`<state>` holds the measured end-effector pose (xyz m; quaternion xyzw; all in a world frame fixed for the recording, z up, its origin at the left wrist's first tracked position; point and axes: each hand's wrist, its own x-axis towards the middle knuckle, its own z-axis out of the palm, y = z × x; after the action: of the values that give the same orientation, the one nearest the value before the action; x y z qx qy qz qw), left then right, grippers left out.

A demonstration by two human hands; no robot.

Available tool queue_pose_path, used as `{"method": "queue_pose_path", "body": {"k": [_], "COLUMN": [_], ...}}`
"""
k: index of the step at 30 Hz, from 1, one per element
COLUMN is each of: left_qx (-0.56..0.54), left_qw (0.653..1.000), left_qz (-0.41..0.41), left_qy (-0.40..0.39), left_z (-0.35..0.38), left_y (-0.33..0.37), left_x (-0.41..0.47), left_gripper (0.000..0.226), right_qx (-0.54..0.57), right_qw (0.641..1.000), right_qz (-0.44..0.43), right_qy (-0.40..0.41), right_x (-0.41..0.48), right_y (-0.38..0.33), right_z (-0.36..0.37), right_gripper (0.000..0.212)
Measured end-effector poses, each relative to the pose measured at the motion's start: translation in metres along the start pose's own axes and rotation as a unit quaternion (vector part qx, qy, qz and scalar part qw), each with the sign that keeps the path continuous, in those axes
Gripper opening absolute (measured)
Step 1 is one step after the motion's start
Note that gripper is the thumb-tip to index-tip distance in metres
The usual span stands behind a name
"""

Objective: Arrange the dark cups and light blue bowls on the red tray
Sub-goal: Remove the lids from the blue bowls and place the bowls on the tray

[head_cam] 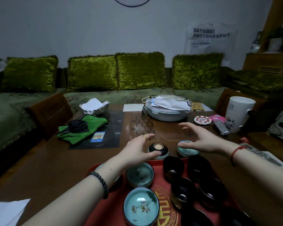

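Both hands reach past the far edge of the red tray (160, 178), where two pieces wait on the counter (39, 173): an upturned dark cup (158, 146) sitting in a pale bowl (165, 154), and just right of it a light blue bowl (188, 150). The left hand (137, 148) is spread open, thumb beside the cup, gripping nothing. The right hand (201, 139) is likewise open, thumb at the bowl's rim. The step probably goes best by closing each hand round its piece from above, lifting clear of the tray's lip, then setting bowls with the blue bowls (140, 176) on the tray's left and the cup among the dark cups (183, 191) on its right. The glossy wooden counter also carries a green cloth (88, 126), a white mug (238, 111) and a basin (167, 115) of face masks towards its far edge. A sofa with green velvet cushions (140, 70) stands behind.
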<state>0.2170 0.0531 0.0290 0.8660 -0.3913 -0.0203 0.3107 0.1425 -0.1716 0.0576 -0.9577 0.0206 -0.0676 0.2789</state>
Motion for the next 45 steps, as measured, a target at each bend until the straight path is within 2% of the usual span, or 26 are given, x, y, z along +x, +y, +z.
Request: {"method": "queue_pose_path", "body": {"k": [4, 10, 16, 20, 31, 45], "left_qx": [0.040, 0.159, 0.171, 0.152, 0.077, 0.054], "left_qw": [0.999, 0.982, 0.974, 0.976, 0.995, 0.996], "left_qz": [0.005, 0.015, 0.012, 0.013, 0.013, 0.036], "left_qy": [-0.029, -0.100, -0.148, -0.157, -0.054, 0.066], "left_z": [0.023, 0.058, 0.076, 0.084, 0.071, -0.019], "left_y": [0.008, 0.009, 0.007, 0.009, 0.011, 0.007], "left_x": [0.034, 0.075, 0.099, 0.104, 0.099, 0.014], "left_gripper": [0.064, 0.064, 0.066, 0.066, 0.068, 0.066], "right_qx": [0.002, 0.006, 0.040, 0.062, 0.113, 0.067], "right_qw": [0.999, 0.997, 0.993, 0.995, 0.993, 0.992], "right_qz": [0.036, 0.076, 0.094, 0.066, 0.024, -0.093], "right_qy": [0.002, -0.022, -0.054, -0.049, 0.026, 0.054], "right_x": [-0.001, 0.000, 0.001, 0.003, 0.004, -0.005], "right_y": [0.033, 0.077, 0.099, 0.102, 0.087, -0.022], "right_z": [-0.008, -0.001, 0.010, 0.015, 0.015, 0.007], "right_gripper": [0.071, 0.071, 0.075, 0.070, 0.072, 0.072]}}
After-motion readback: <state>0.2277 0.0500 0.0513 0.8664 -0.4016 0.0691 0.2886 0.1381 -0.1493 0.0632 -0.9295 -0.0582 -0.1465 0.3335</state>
